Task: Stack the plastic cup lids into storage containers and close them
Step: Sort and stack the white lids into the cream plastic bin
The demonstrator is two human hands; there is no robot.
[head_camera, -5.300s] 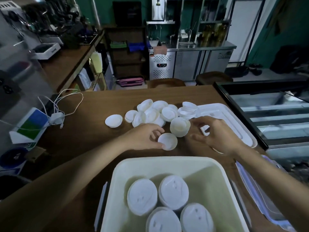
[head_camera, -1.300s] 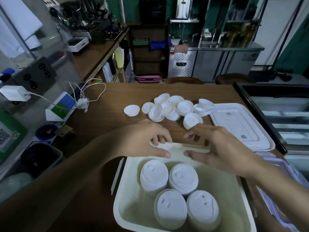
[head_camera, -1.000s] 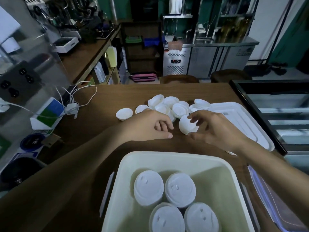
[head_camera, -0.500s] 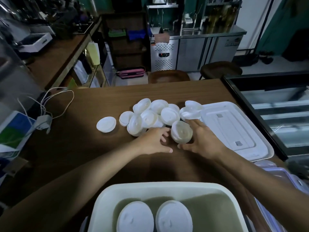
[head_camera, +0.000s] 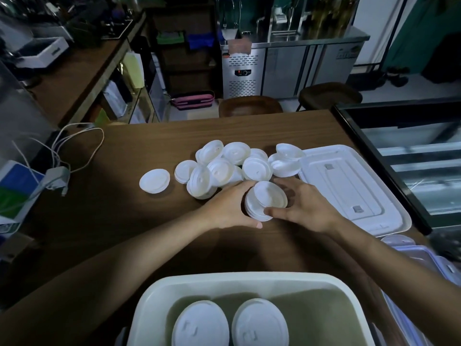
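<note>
Since half a second ago the left hand [head_camera: 228, 208] has closed in on the short stack of lids [head_camera: 265, 199], which the right hand [head_camera: 308, 208] alone cupped then; now both hold it. Left fingers curl round the stack's near-left side with the thumb lying along the table [head_camera: 149, 143] below it. The right thumb presses the stack's lower front edge while the right fingers wrap behind. The grip is narrow, only as wide as the lids.

Flat faces of the stacked lids point up and toward the camera. The stack's short axis stands roughly upright and leans a little. Whether its base rests on the wood or is lifted is hard to say, as the hands hide it.

Just behind the hands lies the loose pile of lids [head_camera: 224, 163], overlapping at mixed tilts, and one single lid [head_camera: 154, 181] lies flat apart to the left. A white container cover [head_camera: 349, 186] lies flat to the right, its left edge near the right knuckles. At the near edge stands the open storage container [head_camera: 224, 280] with two lid stacks [head_camera: 200, 325] side by side inside. Bare wood lies between it and the hands. A white cable [head_camera: 74, 151] lies far left.
</note>
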